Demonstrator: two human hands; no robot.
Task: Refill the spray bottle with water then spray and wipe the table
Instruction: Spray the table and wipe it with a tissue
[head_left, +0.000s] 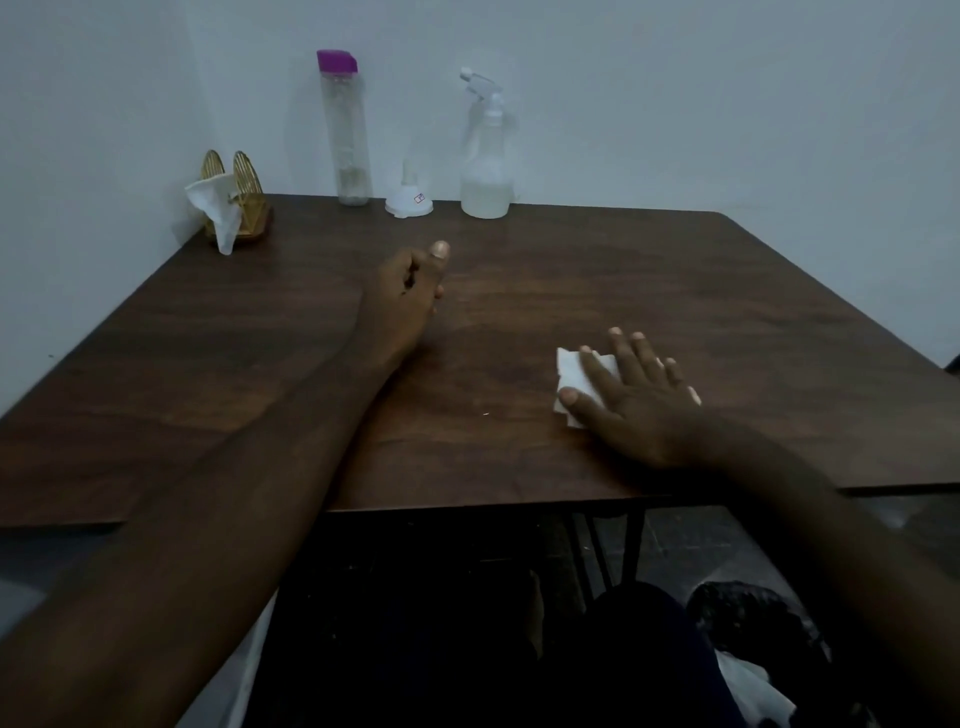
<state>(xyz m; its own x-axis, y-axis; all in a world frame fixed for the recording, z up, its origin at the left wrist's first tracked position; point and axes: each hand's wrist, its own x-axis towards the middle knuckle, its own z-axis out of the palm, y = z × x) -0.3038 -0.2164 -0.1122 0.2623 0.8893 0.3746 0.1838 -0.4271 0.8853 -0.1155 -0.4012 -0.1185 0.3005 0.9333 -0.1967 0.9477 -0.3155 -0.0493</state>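
Note:
A clear spray bottle (485, 156) with a white trigger head stands at the back of the dark wooden table (675, 291), holding a little liquid. A tall clear water bottle (347, 135) with a purple cap stands to its left, nearly empty. Between them lies a small white funnel (408, 200), wide end down. My right hand (636, 395) lies flat with fingers spread on a folded white tissue (574, 376) near the table's front. My left hand (410, 291) rests on the table's middle, loosely curled, thumb up, nothing in it.
A gold napkin holder (236, 200) with a white tissue hanging out stands at the back left corner. Pale walls close the back and left sides. Below the front edge are metal table legs and a dark bag with white paper (748, 675).

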